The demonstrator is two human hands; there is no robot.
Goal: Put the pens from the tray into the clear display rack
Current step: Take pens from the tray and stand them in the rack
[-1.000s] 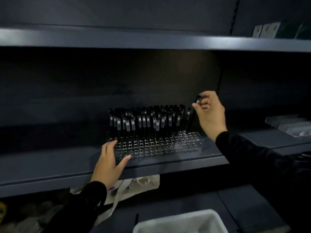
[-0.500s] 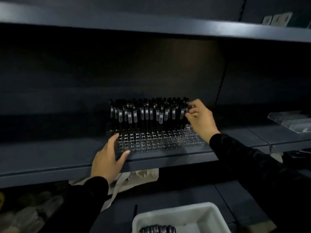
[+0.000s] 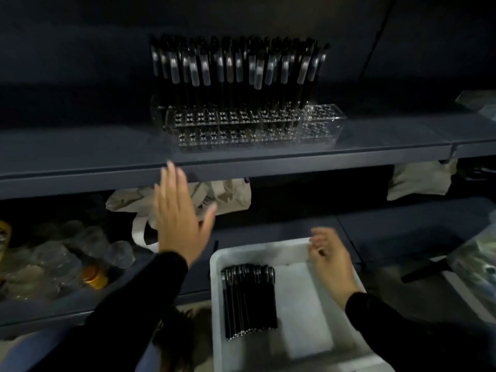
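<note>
The right hand [image 3: 331, 261], its grip loosely curled and holding nothing, hovers over the white plastic tray [image 3: 303, 253]. The black pens [image 3: 249, 299] lie bundled just to its left, long axes running toward the person; the left hand [image 3: 179, 218], fingers spread and empty, hangs outside the tray below the shelf [image 3: 80, 154] bearing the clear display rack [image 3: 322, 122].

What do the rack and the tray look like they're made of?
The rack looks like clear glossy acrylic: see-through walls with glinting holes. The tray looks like white matte moulded plastic, with a rounded rim and dull surface.
</note>
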